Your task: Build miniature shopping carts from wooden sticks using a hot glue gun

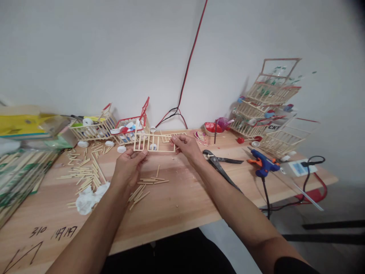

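Between my two hands, raised over the table, is a small rectangular frame [162, 151] of thin wooden sticks with several crossbars. My left hand [128, 164] pinches its lower left part between thumb and fingers. At the right end, my right hand [186, 146] grips the frame with thumb and fingertips. Behind it, another ladder-like stick panel [167, 138] lies on the table, partly covered by the held frame. Below my hands, several short loose sticks [139, 192] lie on the wood.
Small stick carts with bottle-cap wheels [94, 129] stand at the back left; more carts [265, 99] are stacked at right. Pliers [219, 167] and a blue glue gun [262, 163] with its cord lie on the right. Cut sticks [85, 173] and crumpled tissue [87, 201] lie left.
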Demonstrator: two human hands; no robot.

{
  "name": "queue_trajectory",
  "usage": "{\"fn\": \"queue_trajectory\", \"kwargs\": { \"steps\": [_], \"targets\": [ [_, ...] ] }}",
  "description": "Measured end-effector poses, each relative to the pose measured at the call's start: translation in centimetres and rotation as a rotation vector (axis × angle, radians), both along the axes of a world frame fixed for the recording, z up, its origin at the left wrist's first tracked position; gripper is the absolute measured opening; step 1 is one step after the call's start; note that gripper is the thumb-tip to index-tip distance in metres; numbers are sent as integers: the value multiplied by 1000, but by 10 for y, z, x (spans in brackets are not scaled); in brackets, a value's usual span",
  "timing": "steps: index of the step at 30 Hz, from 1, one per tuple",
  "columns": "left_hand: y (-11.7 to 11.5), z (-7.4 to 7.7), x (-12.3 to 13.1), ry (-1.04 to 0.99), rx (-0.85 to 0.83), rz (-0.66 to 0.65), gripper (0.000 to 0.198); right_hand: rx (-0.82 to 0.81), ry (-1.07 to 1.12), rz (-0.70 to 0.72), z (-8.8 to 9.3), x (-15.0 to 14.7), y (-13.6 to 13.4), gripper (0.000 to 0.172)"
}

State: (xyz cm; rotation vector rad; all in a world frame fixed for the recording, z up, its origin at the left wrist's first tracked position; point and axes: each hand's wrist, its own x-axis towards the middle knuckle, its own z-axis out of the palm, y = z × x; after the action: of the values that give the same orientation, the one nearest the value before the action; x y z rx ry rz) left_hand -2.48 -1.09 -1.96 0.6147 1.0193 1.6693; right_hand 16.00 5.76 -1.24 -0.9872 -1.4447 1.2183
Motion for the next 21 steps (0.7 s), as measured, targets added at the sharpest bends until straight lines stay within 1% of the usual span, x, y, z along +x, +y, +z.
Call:
{"fn": "queue_trajectory", "kwargs": {
  "steps": [4,8,21],
  "targets": [
    [-1,1,0,-5,-20,14,30,-3,6,3,-3,-1,1,40],
    [-3,5,2,25,-36,63,31,0,19,14,-5,-4,1,40],
    [-5,6,5,21,-30,129,25,-10,39,14,0,-8,-5,36]
  ]
}}
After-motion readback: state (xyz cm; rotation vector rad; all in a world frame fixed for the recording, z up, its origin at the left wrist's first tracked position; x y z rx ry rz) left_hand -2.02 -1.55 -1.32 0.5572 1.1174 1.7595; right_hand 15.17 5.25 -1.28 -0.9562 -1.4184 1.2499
